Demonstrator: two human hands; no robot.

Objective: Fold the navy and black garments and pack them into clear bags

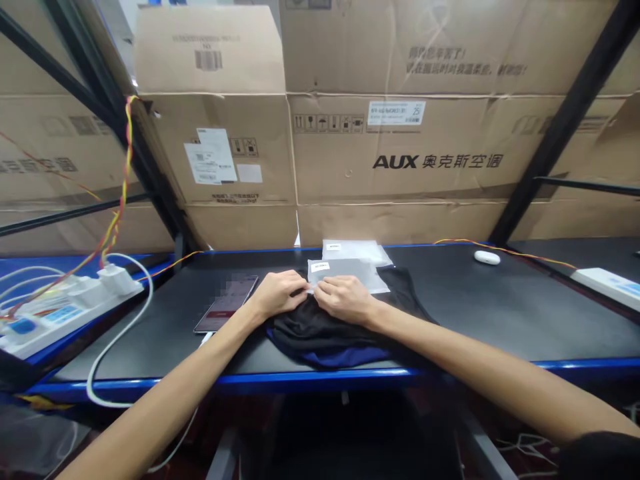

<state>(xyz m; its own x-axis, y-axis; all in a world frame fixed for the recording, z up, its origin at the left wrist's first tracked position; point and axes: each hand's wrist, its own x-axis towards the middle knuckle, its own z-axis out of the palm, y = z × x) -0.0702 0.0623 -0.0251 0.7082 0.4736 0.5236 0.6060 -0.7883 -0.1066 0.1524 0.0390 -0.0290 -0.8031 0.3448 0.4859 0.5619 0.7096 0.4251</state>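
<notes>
A frosted plastic bag with a small white label lies over a piece of black fabric near the table's middle. At the bag's lower left corner, the fingertips of my left hand are closed on its edge. My right hand is curled right beside it, fingers pinched on the same bag's lower edge. Both wrists rest low over the fabric, which has a dark blue part along the front. Behind the first bag lies a second frosted bag, also labelled.
A phone with a white cable lies left of my left hand. White power strips sit at the far left, and another at the far right. A small white case is at the back right. Cardboard walls the rear.
</notes>
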